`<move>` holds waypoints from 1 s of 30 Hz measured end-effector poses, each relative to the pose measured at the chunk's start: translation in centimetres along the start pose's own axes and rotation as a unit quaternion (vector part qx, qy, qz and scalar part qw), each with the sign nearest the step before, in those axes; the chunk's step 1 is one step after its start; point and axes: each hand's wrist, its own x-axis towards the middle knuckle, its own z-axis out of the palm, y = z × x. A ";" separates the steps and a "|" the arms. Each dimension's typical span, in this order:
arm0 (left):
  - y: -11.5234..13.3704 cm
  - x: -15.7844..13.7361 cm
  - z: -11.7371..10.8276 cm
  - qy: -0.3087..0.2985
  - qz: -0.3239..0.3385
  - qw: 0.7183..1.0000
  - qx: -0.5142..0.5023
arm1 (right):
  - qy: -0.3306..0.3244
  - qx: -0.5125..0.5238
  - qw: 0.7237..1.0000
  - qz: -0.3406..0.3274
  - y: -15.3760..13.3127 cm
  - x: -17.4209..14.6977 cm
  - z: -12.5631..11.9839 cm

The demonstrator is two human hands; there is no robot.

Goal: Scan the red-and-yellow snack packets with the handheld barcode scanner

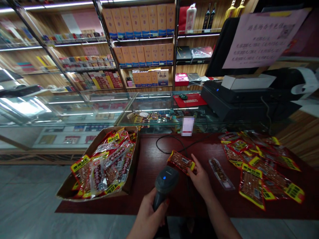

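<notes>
My left hand point(152, 212) is wrapped round the handle of a dark barcode scanner point(166, 179), whose blue light is lit. Pinched by one end in my right hand point(200, 177) is a red and yellow snack packet point(181, 162), its barcode patch facing up, just beyond the scanner head. Right of that hand a slim clear snack packet point(220, 174) lies flat on the dark red table point(149, 159). Farther right spreads a pile of red and yellow snack packets point(251, 184). On the left stands an open cardboard box point(133, 159) filled with similar packets.
A black cable point(163, 151) loops over the table. Behind it runs a glass display counter point(129, 103) with a red mat point(190, 100) on top. At the right back sits a monitor point(221, 46) above a dark cash-register base point(239, 103). Stocked shelves point(143, 39) line the wall.
</notes>
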 end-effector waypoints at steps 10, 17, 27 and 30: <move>0.2 0.3 0.3 -0.014 0.024 1.000 0.011 | 0.004 0.033 0.999 0.002 0.1 0.0 0.2; -0.1 0.2 0.1 -0.013 0.011 1.000 0.000 | 0.010 0.074 0.997 0.022 -0.5 0.0 0.0; -4.0 -0.2 -3.0 0.160 -0.032 0.980 -0.112 | -0.119 0.242 0.962 0.041 -9.9 3.5 8.7; -4.1 -0.9 -3.4 0.174 -0.028 0.978 -0.114 | -0.200 0.254 0.946 0.019 -13.7 5.0 15.4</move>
